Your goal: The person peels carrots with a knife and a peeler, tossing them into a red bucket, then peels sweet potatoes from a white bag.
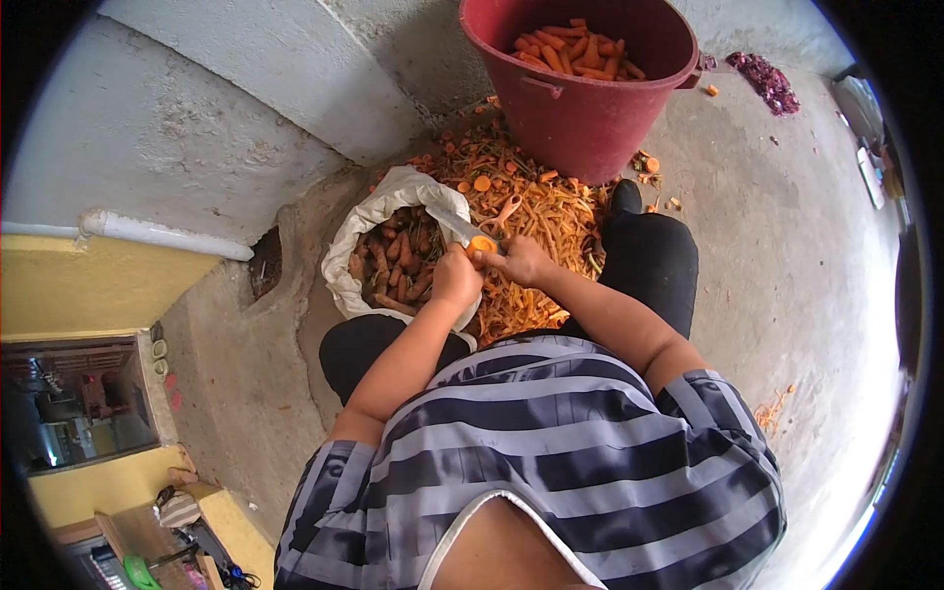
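My left hand [457, 278] is closed around a carrot, whose round cut orange face [481, 244] points up between my hands. In my right hand [526, 262] is a knife [450, 222], its wide blade reaching up and left past the carrot, over the edge of the sack. The right thumb lies close to the carrot; fingers partly hide the knife's handle. Just beyond the hands, an orange peeler [505, 211] rests on the heap of carrot peelings [531, 295]. To the left stands an open white sack [339, 258] of unpeeled, soil-stained carrots [398, 254].
A large red bucket [580, 113] holding peeled carrots [575, 51] stands against the wall ahead. Cut carrot ends lie around its base. Purple scraps [765, 84] are on the concrete floor at the far right. My knees flank the peelings; a drain hole [264, 264] is at left.
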The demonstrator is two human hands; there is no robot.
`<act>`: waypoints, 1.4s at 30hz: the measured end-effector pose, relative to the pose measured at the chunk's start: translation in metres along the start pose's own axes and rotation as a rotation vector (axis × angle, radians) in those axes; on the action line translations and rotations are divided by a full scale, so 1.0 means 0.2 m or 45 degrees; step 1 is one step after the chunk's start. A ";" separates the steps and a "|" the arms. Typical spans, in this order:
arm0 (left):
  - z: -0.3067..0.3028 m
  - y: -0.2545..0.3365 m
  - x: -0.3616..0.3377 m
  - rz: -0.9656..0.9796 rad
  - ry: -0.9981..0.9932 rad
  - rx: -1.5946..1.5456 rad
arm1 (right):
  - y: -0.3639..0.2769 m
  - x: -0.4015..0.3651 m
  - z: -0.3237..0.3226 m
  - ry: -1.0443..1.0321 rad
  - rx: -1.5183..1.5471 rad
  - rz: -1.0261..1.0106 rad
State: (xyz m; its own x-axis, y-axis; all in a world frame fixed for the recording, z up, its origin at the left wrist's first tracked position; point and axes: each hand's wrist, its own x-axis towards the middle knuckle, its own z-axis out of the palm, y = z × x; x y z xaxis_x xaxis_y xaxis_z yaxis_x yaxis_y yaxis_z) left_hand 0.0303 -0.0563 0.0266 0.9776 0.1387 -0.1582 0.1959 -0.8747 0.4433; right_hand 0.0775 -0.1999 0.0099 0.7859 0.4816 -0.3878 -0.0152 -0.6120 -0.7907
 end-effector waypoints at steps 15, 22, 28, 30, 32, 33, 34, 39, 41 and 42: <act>-0.08 -0.01 0.00 0.220 -0.210 -0.911 | 0.21 0.07 -0.08 0.148 1.403 0.665; -0.11 0.00 -0.01 0.240 -0.166 -0.893 | 0.14 0.00 -0.09 0.015 0.961 0.520; -0.10 0.02 -0.03 0.220 -0.129 -0.865 | 0.16 0.01 -0.05 -0.112 0.815 0.175; -0.09 0.01 -0.02 0.218 -0.132 -0.818 | 0.16 0.02 -0.02 -0.001 0.482 -0.092; -0.05 -0.02 -0.02 0.221 -0.123 -0.770 | 0.03 -0.07 -0.07 0.005 0.301 -0.097; -0.04 -0.03 -0.02 0.225 -0.112 -0.745 | 0.01 -0.08 -0.07 0.075 0.245 -0.138; -0.02 -0.03 -0.02 0.231 -0.101 -0.719 | 0.00 -0.08 -0.06 0.147 0.190 -0.179; -0.04 0.02 -0.04 0.202 -0.099 -0.654 | -0.05 -0.11 -0.09 0.184 0.043 -0.109; -0.04 0.04 -0.04 0.169 -0.086 -0.607 | -0.06 -0.12 -0.09 0.180 -0.022 -0.078; -0.04 0.04 -0.04 0.147 -0.082 -0.593 | -0.07 -0.11 -0.09 0.174 -0.037 -0.071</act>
State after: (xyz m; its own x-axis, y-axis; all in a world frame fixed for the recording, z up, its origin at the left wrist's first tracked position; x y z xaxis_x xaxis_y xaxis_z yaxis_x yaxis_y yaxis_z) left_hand 0.0241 -0.0614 0.0387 0.9911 0.0107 -0.1324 0.1141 -0.5797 0.8068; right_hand 0.0705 -0.2138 0.0374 0.8617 0.4269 -0.2743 0.0471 -0.6055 -0.7944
